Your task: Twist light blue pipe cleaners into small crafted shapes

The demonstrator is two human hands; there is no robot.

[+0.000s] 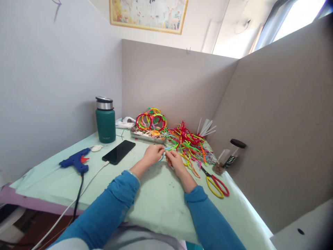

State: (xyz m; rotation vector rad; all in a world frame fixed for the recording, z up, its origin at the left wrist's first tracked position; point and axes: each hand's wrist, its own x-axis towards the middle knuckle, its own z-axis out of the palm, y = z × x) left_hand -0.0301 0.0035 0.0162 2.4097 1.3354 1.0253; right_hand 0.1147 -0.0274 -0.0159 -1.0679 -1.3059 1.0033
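Near the middle of the table, my left hand is closed in a pinch on a light blue pipe cleaner, part of which curves below the fingers. Close beside it on the right, my right hand is also closed, its fingertips at the same blue piece. Just behind and to the right of my hands spreads a tangled pile of colourful pipe cleaners. A metal tray holding small pieces stands behind my hands, with coloured rings above it.
Scissors lie right of my hands. On the left are a black phone with a white cable, a blue glue gun and a green bottle. A clear container stands at the right edge. Grey partitions surround the table.
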